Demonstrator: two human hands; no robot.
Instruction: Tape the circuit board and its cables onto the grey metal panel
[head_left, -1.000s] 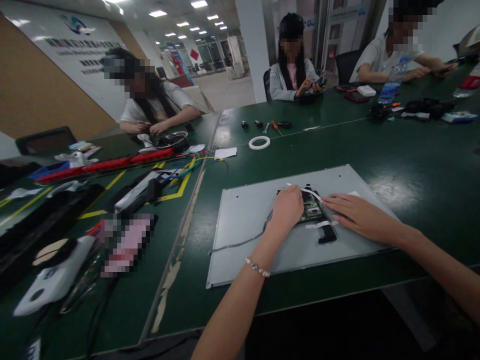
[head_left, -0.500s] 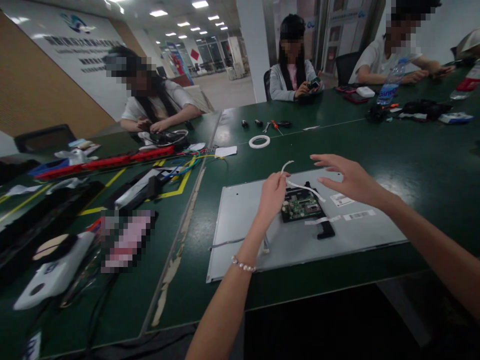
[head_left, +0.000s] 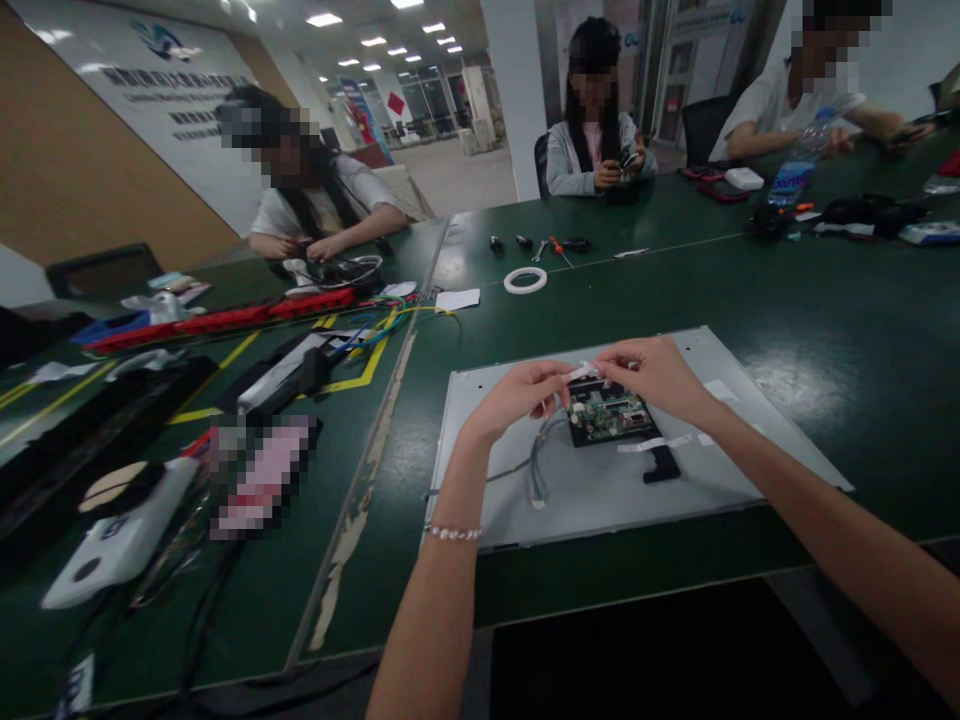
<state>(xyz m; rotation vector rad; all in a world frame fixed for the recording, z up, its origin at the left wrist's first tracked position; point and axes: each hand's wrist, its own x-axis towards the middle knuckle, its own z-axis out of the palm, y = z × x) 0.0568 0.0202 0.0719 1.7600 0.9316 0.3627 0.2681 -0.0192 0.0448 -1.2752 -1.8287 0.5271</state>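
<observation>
A short strip of white tape (head_left: 583, 371) is pinched at its left end by my left hand (head_left: 514, 400) and at its right end by my right hand (head_left: 651, 376). Both hands are closed and nearly meet over the top edge of a green circuit board (head_left: 609, 418). The board sits in a black bracket (head_left: 664, 464) on a flat grey metal panel (head_left: 720, 475). Another white tape piece (head_left: 656, 443) lies across the bracket's lower part. Grey cables (head_left: 535, 468) curve from the board's left side onto the panel, beside my left wrist.
Beyond the panel lie a white tape roll (head_left: 525, 281), a screwdriver (head_left: 559, 249) and a small wrench (head_left: 539, 251). Left of the table seam are a pixelated phone (head_left: 266, 478), a white device (head_left: 120, 540) and red trays (head_left: 266, 308). People sit across the table.
My right hand has come in from the right and closed on the strip. My left hand has lowered slightly, and the dangling strip now lies between both hands. The view has shifted slightly.
</observation>
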